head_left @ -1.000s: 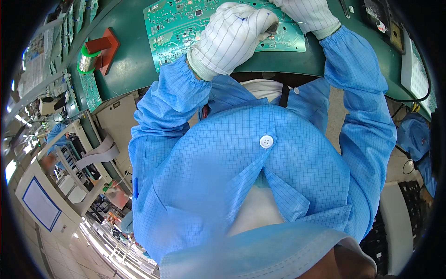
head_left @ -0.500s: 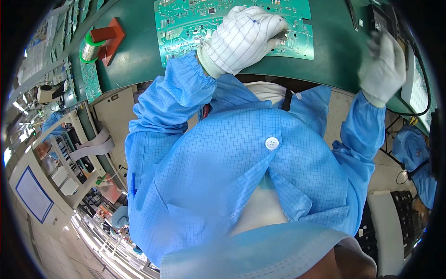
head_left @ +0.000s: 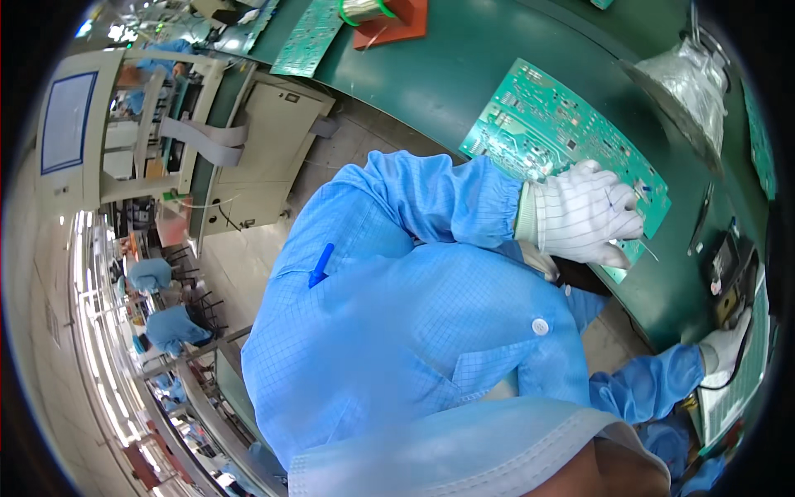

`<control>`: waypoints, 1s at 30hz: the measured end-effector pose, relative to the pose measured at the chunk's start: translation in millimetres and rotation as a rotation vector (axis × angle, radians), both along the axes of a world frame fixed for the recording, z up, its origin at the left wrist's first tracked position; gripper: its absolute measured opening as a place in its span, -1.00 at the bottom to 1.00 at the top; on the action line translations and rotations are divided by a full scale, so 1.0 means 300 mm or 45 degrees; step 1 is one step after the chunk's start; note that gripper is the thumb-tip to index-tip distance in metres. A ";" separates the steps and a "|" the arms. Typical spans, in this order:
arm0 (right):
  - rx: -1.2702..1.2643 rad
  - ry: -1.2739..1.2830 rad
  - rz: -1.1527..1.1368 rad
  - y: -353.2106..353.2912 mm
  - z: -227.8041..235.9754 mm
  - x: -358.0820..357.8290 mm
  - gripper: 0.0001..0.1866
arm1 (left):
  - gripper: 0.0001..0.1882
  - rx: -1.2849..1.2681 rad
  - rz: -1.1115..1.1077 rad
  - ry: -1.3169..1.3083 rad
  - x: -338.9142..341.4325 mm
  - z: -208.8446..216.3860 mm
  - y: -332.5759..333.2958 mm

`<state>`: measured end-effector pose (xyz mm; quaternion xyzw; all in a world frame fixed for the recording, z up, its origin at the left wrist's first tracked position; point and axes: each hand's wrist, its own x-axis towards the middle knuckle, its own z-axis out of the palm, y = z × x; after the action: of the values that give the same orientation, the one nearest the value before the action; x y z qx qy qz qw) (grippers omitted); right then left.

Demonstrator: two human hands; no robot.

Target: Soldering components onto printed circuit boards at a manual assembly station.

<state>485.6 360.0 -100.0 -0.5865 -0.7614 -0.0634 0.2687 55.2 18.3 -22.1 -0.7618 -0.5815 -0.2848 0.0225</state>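
My left hand (head_left: 586,214), in a white striped glove, lies over the right part of a green circuit board (head_left: 538,112) on the green bench. Its fingers are curled inward, and a thin silvery wire (head_left: 649,249) sticks out by the fingertips. Out at the right edge, my right hand (head_left: 725,346), also gloved, is next to a dark box-like stand (head_left: 729,267) and a black cable (head_left: 735,374). Its fingers are small and partly hidden there, so their grip does not show.
A plastic-wrapped lamp (head_left: 691,91) stands at the far right, with tweezers (head_left: 701,217) below it. A green-rimmed wire spool (head_left: 364,10) on a red holder (head_left: 396,26) and another circuit board (head_left: 308,37) lie at the far left. A pale panel (head_left: 737,406) borders the right side.
The view has turned, so the bench now slants down to the right. My right hand has moved from above the bench to beside the dark stand. My left hand stays over the board.
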 end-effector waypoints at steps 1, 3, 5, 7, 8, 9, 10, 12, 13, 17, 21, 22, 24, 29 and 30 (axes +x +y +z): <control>0.030 -0.073 -0.077 -0.021 0.031 -0.015 -0.62 | -0.79 0.020 0.001 -0.011 -0.011 0.030 -0.002; 0.027 0.007 -0.308 -0.103 0.112 -0.065 -0.73 | -0.83 0.155 -0.003 0.138 -0.052 0.084 0.003; 0.206 -0.025 -0.533 -0.255 0.178 -0.139 -0.73 | -0.84 -0.074 0.116 -0.158 -0.101 0.132 0.011; 0.368 0.122 -0.320 -0.413 0.215 -0.251 -0.75 | -0.83 -0.216 0.171 -0.153 -0.137 0.172 0.033; 0.346 0.308 -0.201 -0.497 0.220 -0.312 -0.75 | -0.82 -0.134 0.181 -0.037 -0.151 0.192 0.047; 0.227 0.513 -0.071 -0.576 0.211 -0.377 -0.76 | -0.82 -0.172 0.209 0.046 -0.152 0.206 0.072; 0.209 0.612 0.093 -0.655 0.198 -0.442 -0.76 | -0.83 -0.195 0.233 0.121 -0.150 0.217 0.098; -0.095 1.187 0.303 -0.776 0.146 -0.585 -0.78 | -0.80 -0.407 0.272 0.177 -0.153 0.246 0.138; -0.276 1.376 0.412 -0.837 0.135 -0.630 -0.78 | -0.81 -0.318 0.165 0.198 -0.151 0.253 0.168; -0.326 1.316 0.658 -0.902 0.103 -0.734 -0.75 | -0.86 -0.285 0.038 0.346 -0.135 0.234 0.255; 0.163 0.620 0.962 -0.852 0.096 -0.719 -0.70 | -0.85 -0.194 -0.042 0.306 -0.132 0.186 0.314; 0.128 0.567 0.956 -0.853 0.088 -0.723 -0.69 | -0.84 -0.186 -0.054 0.310 -0.134 0.177 0.325; 0.153 0.525 0.923 -0.846 0.076 -0.722 -0.67 | -0.86 -0.137 -0.114 0.352 -0.140 0.165 0.341; -0.212 0.905 0.735 -0.870 0.060 -0.753 -0.75 | -0.88 -0.033 -0.209 0.403 -0.156 0.149 0.357; -0.331 1.027 0.669 -0.872 0.062 -0.758 -0.76 | -0.88 -0.034 -0.207 0.408 -0.158 0.147 0.359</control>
<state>258.3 98.5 -81.3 -0.3813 -0.7205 0.3338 0.4734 7.8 125.9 22.1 -0.8422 -0.5107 -0.1528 0.0816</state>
